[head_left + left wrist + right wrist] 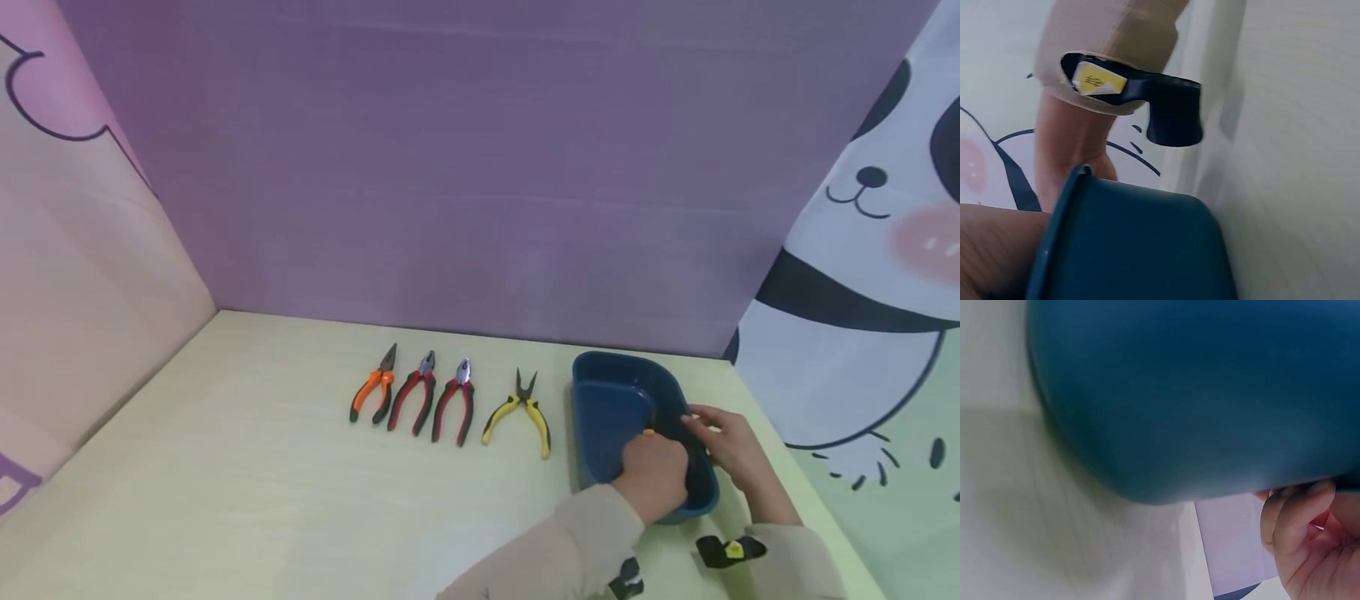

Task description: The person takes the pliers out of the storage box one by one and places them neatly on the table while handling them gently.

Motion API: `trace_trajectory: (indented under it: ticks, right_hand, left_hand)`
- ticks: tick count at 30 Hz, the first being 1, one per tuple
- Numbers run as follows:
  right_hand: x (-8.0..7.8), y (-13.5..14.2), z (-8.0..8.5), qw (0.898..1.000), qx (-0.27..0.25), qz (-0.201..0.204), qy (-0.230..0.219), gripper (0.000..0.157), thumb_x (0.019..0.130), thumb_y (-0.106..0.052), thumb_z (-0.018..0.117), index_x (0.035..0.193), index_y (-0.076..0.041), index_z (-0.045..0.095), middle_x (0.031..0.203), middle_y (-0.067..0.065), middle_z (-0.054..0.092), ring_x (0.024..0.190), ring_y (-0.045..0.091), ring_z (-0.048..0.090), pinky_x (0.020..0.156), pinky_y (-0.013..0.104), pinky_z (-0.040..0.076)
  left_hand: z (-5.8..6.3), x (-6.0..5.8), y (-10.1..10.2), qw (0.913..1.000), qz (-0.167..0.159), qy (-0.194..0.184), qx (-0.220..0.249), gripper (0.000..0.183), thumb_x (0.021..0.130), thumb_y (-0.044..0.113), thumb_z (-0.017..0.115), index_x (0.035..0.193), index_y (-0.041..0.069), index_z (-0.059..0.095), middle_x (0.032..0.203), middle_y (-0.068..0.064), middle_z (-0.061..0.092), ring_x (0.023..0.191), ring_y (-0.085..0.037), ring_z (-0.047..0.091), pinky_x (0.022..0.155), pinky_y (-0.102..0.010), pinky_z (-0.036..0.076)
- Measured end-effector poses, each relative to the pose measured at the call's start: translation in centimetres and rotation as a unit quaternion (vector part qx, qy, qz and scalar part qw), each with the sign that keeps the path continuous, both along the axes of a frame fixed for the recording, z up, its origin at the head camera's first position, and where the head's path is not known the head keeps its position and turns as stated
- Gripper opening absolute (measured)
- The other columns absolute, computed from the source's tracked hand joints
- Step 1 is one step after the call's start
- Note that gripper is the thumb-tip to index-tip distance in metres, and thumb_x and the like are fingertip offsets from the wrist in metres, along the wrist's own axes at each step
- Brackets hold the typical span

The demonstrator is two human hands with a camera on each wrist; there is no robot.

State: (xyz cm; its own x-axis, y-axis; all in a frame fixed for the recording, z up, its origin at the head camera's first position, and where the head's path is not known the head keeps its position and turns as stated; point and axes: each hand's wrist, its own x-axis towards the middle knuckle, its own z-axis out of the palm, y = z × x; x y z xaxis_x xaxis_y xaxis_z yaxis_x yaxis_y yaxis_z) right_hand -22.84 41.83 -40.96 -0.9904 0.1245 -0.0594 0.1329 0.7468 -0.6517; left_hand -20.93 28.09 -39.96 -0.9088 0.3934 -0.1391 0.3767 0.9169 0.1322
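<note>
Lying farthest to the left of the blue plastic tray [607, 408] is a pair of orange-and-black long-nose pliers [385, 377], handles parted and dark head turned away from the person. Next, closer to the tray, come a pair of red-and-black combination pliers [426, 373] and a second, matching pair [464, 380]. Nearest the tray's left side, yet apart from it, are yellow-and-black needle-nose pliers [522, 397] with their jaws spread. All four pairs and the open-topped tray rest on the pale table [300, 467].

Inside the tray, in its near right part, is the left hand [655, 473]. Its fingers are curled closed around something of which only a small orange end [648, 432] shows by the knuckles; the fist hides the rest, so I cannot tell what it is. At the tray's right rim, the right hand [723, 442] pinches the edge, its bent fingers against the outer side. Below that hand, a black wrist device [731, 550] sits at the sleeve, and right of the tray hangs a panda-printed cloth [855, 375].
</note>
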Motion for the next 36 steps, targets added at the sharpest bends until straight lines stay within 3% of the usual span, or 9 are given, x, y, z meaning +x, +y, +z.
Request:
trace_trajectory:
  ticks: [13,22,26,30,36]
  right_hand:
    - [-0.1,0.0,-0.1,1.000,0.002,0.003,0.004,0.052,0.099,-0.027,0.048,0.130,0.014,0.043,0.097,0.023,0.060,0.065,0.013,0.051,0.051,0.030,0.049]
    - [-0.1,0.1,-0.1,1.000,-0.006,0.004,0.012,0.051,0.098,-0.026,0.049,0.129,0.014,0.044,0.095,0.020,0.061,0.062,0.011,0.049,0.050,0.030,0.048]
    - [-0.2,0.0,-0.1,1.000,-0.010,0.001,0.008,0.051,0.098,-0.026,0.049,0.130,0.014,0.044,0.095,0.018,0.060,0.063,0.010,0.050,0.051,0.030,0.049]
    - [-0.2,0.1,0.0,1.000,-0.010,0.000,0.007,0.053,0.098,-0.027,0.049,0.130,0.015,0.043,0.093,0.018,0.060,0.064,0.009,0.049,0.051,0.030,0.049]
    - [-0.1,0.1,-0.1,1.000,-0.010,-0.004,0.002,0.052,0.099,-0.027,0.048,0.130,0.015,0.042,0.095,0.019,0.060,0.064,0.010,0.049,0.051,0.030,0.048]
  left_hand:
    - [-0.6,-0.2,1.0,0.9982,0.004,0.005,-0.060,0.029,0.076,0.053,0.071,0.101,0.040,0.067,0.097,0.019,0.065,0.092,-0.003,0.057,0.077,-0.025,0.044]
    - [-0.8,-0.4,1.4,0.9946,0.032,0.019,-0.097,0.052,0.070,0.068,0.066,0.114,0.040,0.062,0.111,0.016,0.062,0.107,-0.009,0.054,0.086,-0.030,0.045]
    - [-1.0,-0.5,1.2,0.9948,0.038,0.026,-0.091,0.040,0.078,0.063,0.062,0.112,0.041,0.064,0.109,0.016,0.063,0.103,-0.010,0.055,0.083,-0.031,0.044]
    - [-1.3,-0.7,1.3,0.9949,0.058,0.031,-0.076,0.020,0.090,0.043,0.058,0.108,0.039,0.066,0.107,0.014,0.063,0.100,-0.010,0.055,0.076,-0.031,0.046]
    - [-1.6,-0.9,1.2,0.9956,0.063,0.007,-0.069,0.038,0.094,0.057,0.040,0.114,0.037,0.065,0.113,0.012,0.062,0.104,-0.010,0.055,0.075,-0.032,0.048]
